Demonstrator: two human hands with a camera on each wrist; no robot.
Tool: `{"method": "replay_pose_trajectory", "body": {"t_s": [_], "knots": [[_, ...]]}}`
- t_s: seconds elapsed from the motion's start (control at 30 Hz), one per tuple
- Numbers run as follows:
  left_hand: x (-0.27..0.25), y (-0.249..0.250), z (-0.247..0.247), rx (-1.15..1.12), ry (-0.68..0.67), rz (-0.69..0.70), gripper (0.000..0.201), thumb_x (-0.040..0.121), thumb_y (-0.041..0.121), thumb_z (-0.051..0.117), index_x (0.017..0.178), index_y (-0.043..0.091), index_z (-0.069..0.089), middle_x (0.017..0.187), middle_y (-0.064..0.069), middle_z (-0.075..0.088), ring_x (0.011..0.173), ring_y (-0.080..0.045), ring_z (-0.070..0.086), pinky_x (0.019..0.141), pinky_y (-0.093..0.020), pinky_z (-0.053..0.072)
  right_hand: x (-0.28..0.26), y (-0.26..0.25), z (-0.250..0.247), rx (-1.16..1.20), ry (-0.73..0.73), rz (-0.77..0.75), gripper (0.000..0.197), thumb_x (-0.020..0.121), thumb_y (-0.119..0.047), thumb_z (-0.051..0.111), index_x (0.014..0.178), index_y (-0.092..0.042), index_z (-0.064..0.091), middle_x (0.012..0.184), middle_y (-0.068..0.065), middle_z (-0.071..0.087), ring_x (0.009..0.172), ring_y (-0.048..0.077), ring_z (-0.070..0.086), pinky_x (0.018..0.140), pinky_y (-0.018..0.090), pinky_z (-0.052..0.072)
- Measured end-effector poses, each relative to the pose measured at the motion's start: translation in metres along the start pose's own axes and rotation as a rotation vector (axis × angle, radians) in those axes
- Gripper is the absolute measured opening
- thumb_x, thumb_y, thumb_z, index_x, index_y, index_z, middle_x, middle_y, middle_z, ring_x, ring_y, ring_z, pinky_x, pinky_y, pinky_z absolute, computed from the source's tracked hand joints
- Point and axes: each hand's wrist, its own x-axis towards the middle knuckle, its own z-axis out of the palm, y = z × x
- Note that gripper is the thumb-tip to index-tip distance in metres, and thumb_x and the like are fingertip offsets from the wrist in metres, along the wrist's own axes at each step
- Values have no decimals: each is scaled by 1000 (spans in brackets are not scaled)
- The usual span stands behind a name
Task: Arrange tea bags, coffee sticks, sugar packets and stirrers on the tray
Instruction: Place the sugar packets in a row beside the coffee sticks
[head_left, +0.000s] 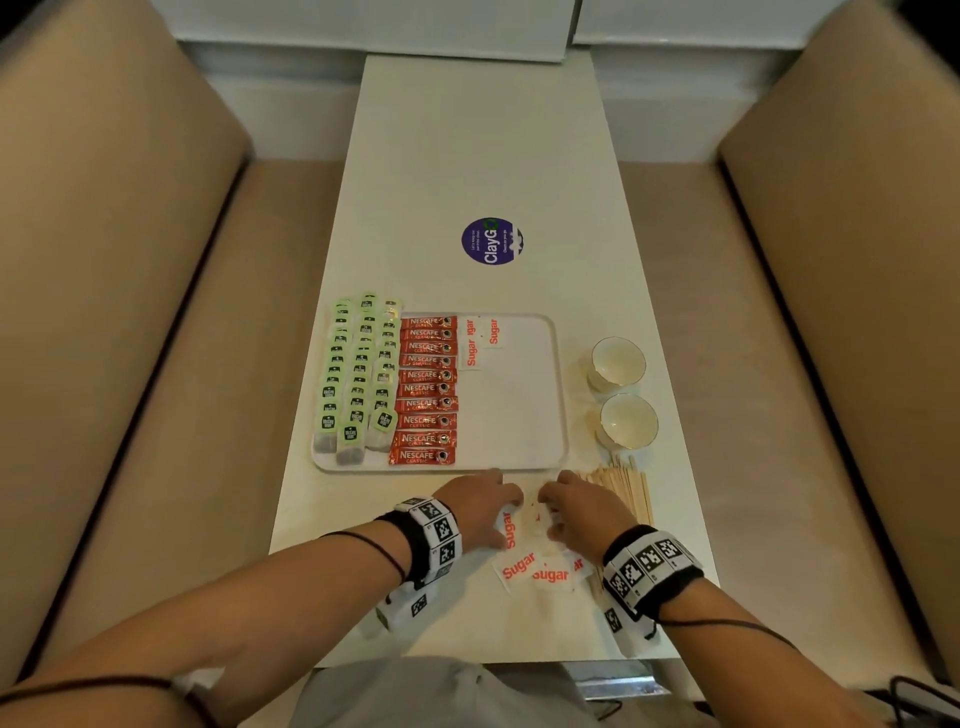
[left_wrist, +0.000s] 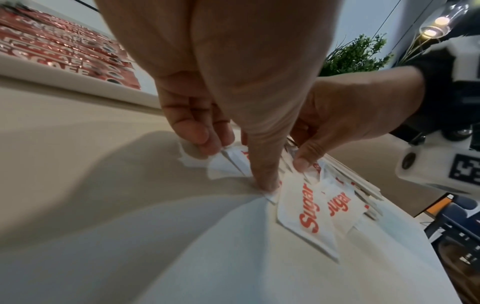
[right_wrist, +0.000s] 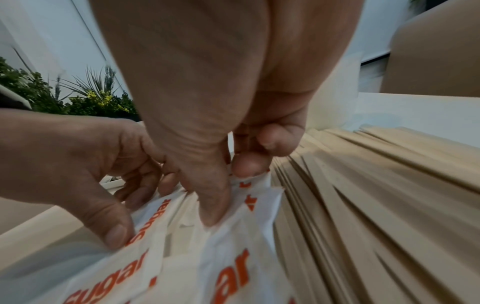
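Note:
A white tray (head_left: 511, 410) holds rows of green-tagged tea bags (head_left: 358, 374) on its left, red coffee sticks (head_left: 426, 389) beside them, and a few sugar packets (head_left: 480, 338) at the far edge. A loose pile of sugar packets (head_left: 530, 569) lies on the table in front of the tray. Both hands are down in that pile. My left hand (head_left: 498, 499) pinches a packet between thumb and fingers (left_wrist: 233, 164). Facing it, my right hand (head_left: 556, 506) pinches another packet (right_wrist: 231, 191). Wooden stirrers (head_left: 628, 488) lie just right of the right hand.
Two white cups (head_left: 617, 362) (head_left: 628, 420) stand right of the tray. A purple round sticker (head_left: 492, 241) lies farther up the narrow white table. Beige sofas (head_left: 130, 312) (head_left: 831, 312) flank the table on both sides.

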Motion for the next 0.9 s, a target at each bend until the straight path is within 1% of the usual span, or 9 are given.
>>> {"method": "replay_pose_trajectory", "body": {"t_s": [0.13,0.27,0.33,0.4,0.5,0.6,0.67,0.8,0.9], "knots": [[0,-3,1,-6,-2,-59,52,77,35,85,120,24,57,114,0,51,96,-22,59,84,-34,52,1,-3,1,23,1,-53,38,91,-23,69,128,-24,62,116,-5,54,94,20,63,84,34,57],[-2,-14,0,-61,18,-88,37,75,31,86,93,27,53,96,7,59,84,-16,57,67,-28,43,1,-4,1,31,22,-102,33,93,-23,67,125,-23,64,113,-6,53,91,19,62,81,31,55],[-3,-18,0,-100,36,-106,34,75,30,85,84,29,52,90,9,60,80,-17,59,63,-28,43,2,-6,1,43,34,-121,30,94,-23,66,124,-23,64,113,-6,54,91,19,62,80,30,54],[-4,-21,-1,-169,44,-127,29,77,30,85,89,27,58,90,7,63,82,-19,62,69,-29,49,2,-8,-2,58,51,-133,27,96,-24,63,122,-24,65,115,-7,56,95,19,64,82,30,54],[-8,-23,-6,-239,37,-100,30,83,29,80,110,24,66,103,5,66,90,-15,63,79,-27,51,1,-12,-8,70,71,-143,23,100,-26,56,120,-24,66,113,-5,59,96,20,63,82,31,53],[-13,-25,-18,-212,30,-52,27,90,29,72,115,21,72,100,6,67,83,-9,57,69,-20,42,2,-15,-14,85,88,-153,20,102,-28,53,115,-24,67,108,-7,59,93,17,62,79,29,51],[-18,-28,-26,-223,33,-51,22,91,27,70,111,18,73,97,5,68,81,-9,56,66,-19,38,1,-17,-19,106,102,-166,18,102,-30,53,112,-24,67,105,-8,59,91,15,61,78,26,48],[-25,-38,-37,-277,73,-84,10,84,23,72,92,22,67,89,5,66,82,-16,60,66,-24,42,2,-27,-30,145,127,-190,18,102,-31,54,114,-24,67,106,-9,61,88,10,58,74,22,42],[-30,-42,-45,-325,138,-95,16,82,23,72,78,24,57,79,7,62,73,-12,56,62,-24,40,3,-36,-40,188,146,-220,21,103,-30,53,116,-24,68,107,-9,62,90,10,59,77,23,45]]}}
